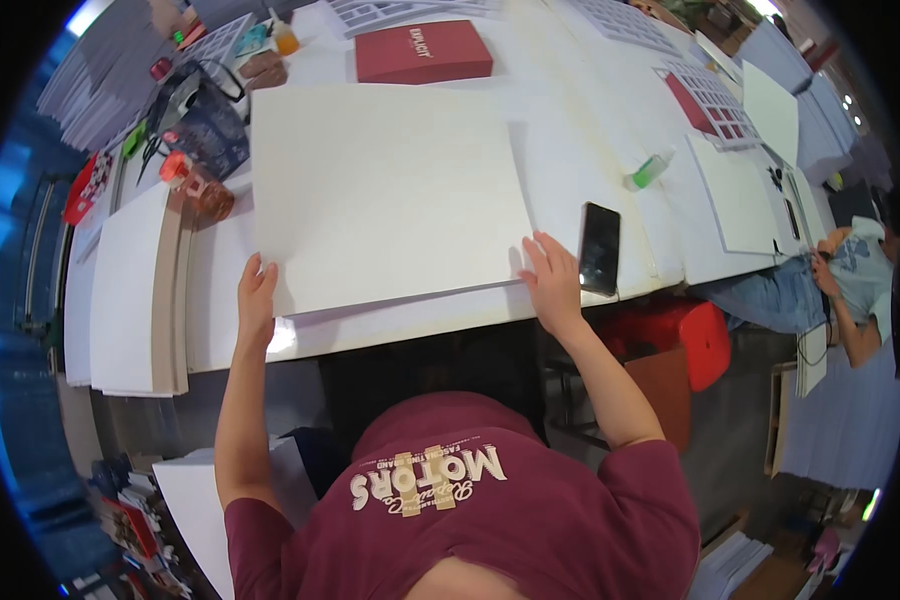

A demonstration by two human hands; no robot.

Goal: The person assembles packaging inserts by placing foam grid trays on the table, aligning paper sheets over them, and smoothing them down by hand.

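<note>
A large white board (pixel 390 200) spans the space between my hands, over the table. Its near edge appears slightly raised, with a shadow beneath it. At the near left corner, my left hand (pixel 257 295) grips the board's side edge, fingers pointing up. My right hand (pixel 553 278) holds the near right corner, with fingertips lying over the edge and the thumb partly hidden. Just right of that hand lies a black phone (pixel 600 248). A jar with a red lid (pixel 198 187) rests on its side, left of the board.
Stacked boards (pixel 135 290) stand at the table's left edge. Behind are a dark bag (pixel 205 125), a red box (pixel 423 52) and an orange bottle (pixel 284 37). A green bottle (pixel 648 172) lies to the right. Another person (pixel 855 270) sits at far right, near a red stool (pixel 695 340).
</note>
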